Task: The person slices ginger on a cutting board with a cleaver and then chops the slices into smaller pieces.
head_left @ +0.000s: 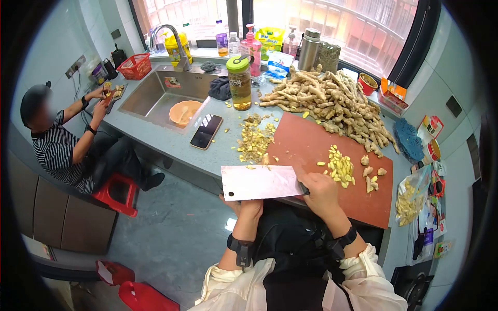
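Observation:
My right hand is wrapped round the dark handle of a cleaver, whose broad blade lies across the front edge of the counter. My left hand is below and partly behind the blade, so its fingers are hidden. A small piece of ginger shows just above the blade's upper edge; what supports it cannot be seen. Sliced ginger sits in a heap on the reddish-brown cutting board, beside several small ginger knobs. Ginger peelings are piled left of the board.
A large pile of whole ginger covers the back right. A phone, a green-lidded bottle and a sink holding an orange bowl are to the left. Another person sits on a red stool, hands at ginger pieces.

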`<state>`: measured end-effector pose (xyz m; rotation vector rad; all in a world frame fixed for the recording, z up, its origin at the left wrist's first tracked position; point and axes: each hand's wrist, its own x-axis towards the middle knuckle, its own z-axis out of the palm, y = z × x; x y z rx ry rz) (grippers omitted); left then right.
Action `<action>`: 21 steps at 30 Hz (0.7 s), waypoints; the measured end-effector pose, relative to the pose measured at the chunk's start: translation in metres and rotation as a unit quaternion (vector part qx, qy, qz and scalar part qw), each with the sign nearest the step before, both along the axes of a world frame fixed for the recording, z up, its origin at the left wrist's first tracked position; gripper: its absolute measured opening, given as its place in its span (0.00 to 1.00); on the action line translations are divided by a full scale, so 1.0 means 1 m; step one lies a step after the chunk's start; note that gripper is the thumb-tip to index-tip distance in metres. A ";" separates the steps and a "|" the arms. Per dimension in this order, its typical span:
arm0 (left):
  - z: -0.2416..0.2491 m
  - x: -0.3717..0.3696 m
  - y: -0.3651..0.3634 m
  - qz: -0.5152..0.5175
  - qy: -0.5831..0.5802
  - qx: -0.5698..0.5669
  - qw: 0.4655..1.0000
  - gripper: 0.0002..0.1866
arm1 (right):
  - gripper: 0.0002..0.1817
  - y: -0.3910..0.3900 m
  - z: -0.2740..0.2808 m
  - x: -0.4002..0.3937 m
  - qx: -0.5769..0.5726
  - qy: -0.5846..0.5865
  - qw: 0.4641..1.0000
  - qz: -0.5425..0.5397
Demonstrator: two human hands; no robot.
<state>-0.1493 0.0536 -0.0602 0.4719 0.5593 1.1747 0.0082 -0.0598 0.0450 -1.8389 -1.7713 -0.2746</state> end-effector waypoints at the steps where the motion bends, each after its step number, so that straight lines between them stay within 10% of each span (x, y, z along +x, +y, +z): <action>1: -0.017 0.000 0.005 0.001 0.000 -0.001 1.000 0.25 | 0.23 0.001 -0.002 0.000 -0.001 0.000 1.000 0.001; 9: -0.075 -0.010 0.027 -0.014 -0.083 -0.027 0.996 0.33 | 0.20 0.014 -0.017 -0.001 0.030 -0.006 0.999 0.019; 15: 0.024 -0.024 0.009 -0.125 0.021 0.068 0.990 0.12 | 0.18 0.021 -0.025 0.016 0.038 -0.011 0.999 -0.035; 21: 0.017 -0.019 0.007 -0.099 -0.029 0.008 0.995 0.16 | 0.19 0.012 -0.013 0.010 0.015 0.032 0.999 0.001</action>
